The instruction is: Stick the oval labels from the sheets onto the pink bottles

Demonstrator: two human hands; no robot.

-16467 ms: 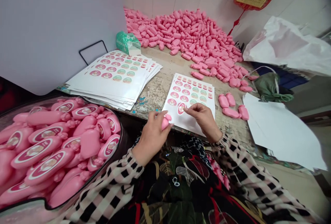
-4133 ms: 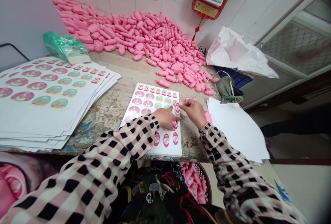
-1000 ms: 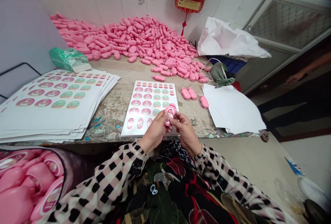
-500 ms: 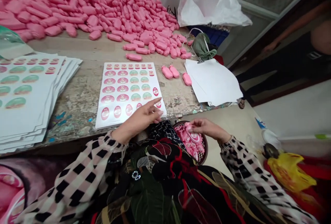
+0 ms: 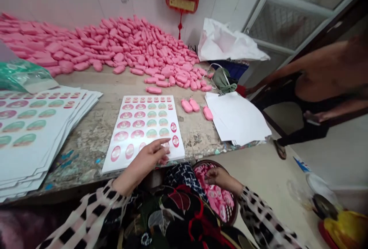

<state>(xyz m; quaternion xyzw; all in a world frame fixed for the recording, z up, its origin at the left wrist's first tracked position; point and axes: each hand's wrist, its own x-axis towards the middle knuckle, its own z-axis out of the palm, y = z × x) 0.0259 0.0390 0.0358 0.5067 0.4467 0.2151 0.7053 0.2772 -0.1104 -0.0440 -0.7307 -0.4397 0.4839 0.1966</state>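
My left hand is over the lower right part of a sticker sheet, index finger stretched out and the others loosely bent, with nothing visible in it. The sheet carries rows of pink and green oval labels and lies on top of a stack. My right hand hangs just above a round brown basket on the floor, its fingers loosely curled and no bottle seen in them. Inside the basket are several pink bottles with labels. Three plain pink bottles lie on the table right of the sheet.
A large heap of pink bottles covers the back of the worn table. More sticker sheets lie at the left, white paper at the right. A person stands beyond the table's right end, and a yellow bag lies on the floor.
The labelled pink bottle has left my right hand, which is over the basket. My left hand's index finger has drawn back from the sheet's right edge. The view has tilted up.
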